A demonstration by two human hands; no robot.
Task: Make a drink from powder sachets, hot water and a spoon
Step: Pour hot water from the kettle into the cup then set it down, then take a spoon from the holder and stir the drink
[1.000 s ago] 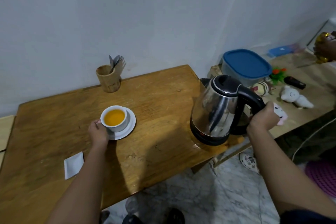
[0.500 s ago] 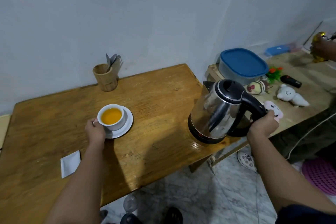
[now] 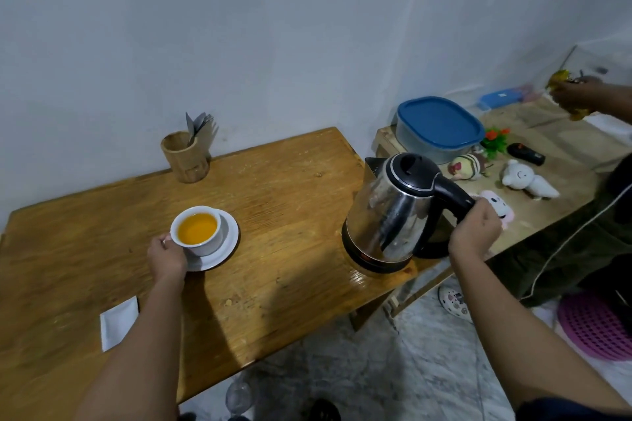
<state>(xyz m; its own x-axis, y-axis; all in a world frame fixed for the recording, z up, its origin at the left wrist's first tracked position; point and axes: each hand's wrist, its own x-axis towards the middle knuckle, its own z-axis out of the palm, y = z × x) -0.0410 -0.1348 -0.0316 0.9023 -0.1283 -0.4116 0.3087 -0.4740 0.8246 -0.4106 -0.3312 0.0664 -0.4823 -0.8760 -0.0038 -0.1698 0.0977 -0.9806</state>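
Wooden table (image 3: 280,181), worn honey-brown top with visible grain and small pale scuffs, set against a plain white wall. White ceramic cup (image 3: 197,230), round, filled with opaque orange liquid, seated on a white round saucer (image 3: 228,243) left of centre. Left hand (image 3: 167,258) at the cup's near-left side, fingers curled together against the cup wall where the handle seems to be; handle itself mostly hidden. Electric kettle (image 3: 393,212), polished steel body with mirror reflections, black plastic lid, base ring and curved handle, tilted, with its base at the table's right edge; contact with the top cannot be told. Right hand (image 3: 473,236) wrapped closed around the lower part of the kettle handle. White sachet (image 3: 118,323), flat and rectangular, near the front-left edge, partly covered by the left forearm. Cylindrical bamboo holder (image 3: 184,157) by the wall, grey metal cutlery tips standing in it. Lower side table (image 3: 564,147) to the right: translucent tub with a rounded blue lid (image 3: 439,121), small soft toys, a black oblong object. Pink perforated basket (image 3: 596,326) on the marbled floor.
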